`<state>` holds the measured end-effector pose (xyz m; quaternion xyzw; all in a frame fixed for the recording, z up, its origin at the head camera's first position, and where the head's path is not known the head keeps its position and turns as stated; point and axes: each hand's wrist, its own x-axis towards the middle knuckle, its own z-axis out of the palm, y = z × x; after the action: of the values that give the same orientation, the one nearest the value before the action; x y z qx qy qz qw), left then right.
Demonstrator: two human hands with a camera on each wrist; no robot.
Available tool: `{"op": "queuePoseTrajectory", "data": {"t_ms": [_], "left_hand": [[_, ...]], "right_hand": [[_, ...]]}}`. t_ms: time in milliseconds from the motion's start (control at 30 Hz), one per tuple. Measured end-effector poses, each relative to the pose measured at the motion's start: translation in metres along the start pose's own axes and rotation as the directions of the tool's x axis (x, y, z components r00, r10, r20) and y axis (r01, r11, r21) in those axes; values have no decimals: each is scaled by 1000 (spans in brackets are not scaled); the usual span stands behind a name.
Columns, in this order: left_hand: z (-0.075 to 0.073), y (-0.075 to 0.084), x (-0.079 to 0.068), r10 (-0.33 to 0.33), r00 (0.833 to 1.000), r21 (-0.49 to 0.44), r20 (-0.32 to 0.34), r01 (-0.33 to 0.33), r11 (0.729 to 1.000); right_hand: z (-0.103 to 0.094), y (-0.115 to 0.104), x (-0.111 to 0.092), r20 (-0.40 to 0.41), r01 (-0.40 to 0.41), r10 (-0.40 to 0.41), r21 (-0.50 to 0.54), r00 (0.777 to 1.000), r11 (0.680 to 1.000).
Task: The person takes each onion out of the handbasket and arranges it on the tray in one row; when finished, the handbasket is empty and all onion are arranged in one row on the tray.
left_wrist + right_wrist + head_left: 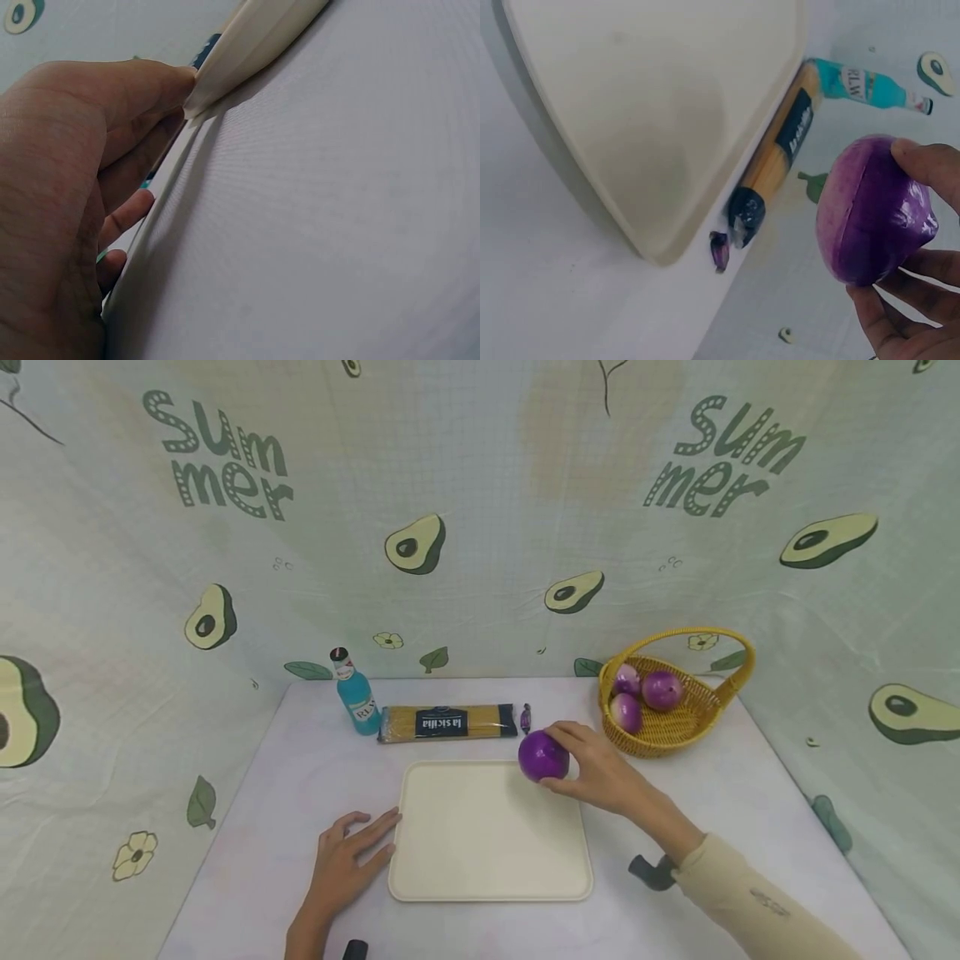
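Observation:
My right hand (596, 768) holds a glossy purple onion (543, 756) between thumb and fingers, over the far right corner of a cream tray (491, 835). The right wrist view shows the onion (874, 214) up close, paler on one side, with the thumb and fingers around it and the tray (656, 247) apart from it. At the tray's left edge, my left hand (345, 864) rests with its fingers extended, their tips touching the rim. From the left wrist, the fingers and thumb (112, 135) are seen against the tray's side (251, 52).
A yellow wicker basket (701, 739) with several purple onions stands at the back right. Behind the tray lie a spaghetti packet (447, 723) and a small purple wrapped candy (526, 718). A blue bottle (356, 693) stands at the back left, before a patterned cloth.

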<state>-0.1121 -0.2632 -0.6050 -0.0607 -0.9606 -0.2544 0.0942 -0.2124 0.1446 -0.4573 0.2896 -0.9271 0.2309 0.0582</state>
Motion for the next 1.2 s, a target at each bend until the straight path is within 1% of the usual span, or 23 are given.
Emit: {"op": "queuePoseTrajectory", "data": {"t_ms": [100, 233, 633, 833, 1067, 1200], "left_hand": [[2, -1, 0, -8, 1000, -16, 12, 8, 1000], [3, 0, 0, -9, 1000, -26, 9, 9, 1000], [0, 0, 2, -9, 1000, -22, 10, 9, 1000], [0, -1, 2, -14, 1000, -5, 14, 14, 1000], [-2, -1, 2, -3, 1000, -12, 6, 3, 1000], [-1, -1, 2, -12, 1000, -14, 9, 12, 1000]], "right_hand": [[3, -1, 1, 2, 13, -13, 14, 1000, 1000], [7, -3, 3, 10, 23, -23, 39, 1000, 999], [18, -9, 10, 29, 52, -54, 64, 998, 997], [24, -14, 14, 44, 48, -52, 77, 998, 996], [33, -18, 18, 51, 48, -53, 85, 997, 995], [37, -20, 21, 54, 48, -52, 85, 997, 995]]}}
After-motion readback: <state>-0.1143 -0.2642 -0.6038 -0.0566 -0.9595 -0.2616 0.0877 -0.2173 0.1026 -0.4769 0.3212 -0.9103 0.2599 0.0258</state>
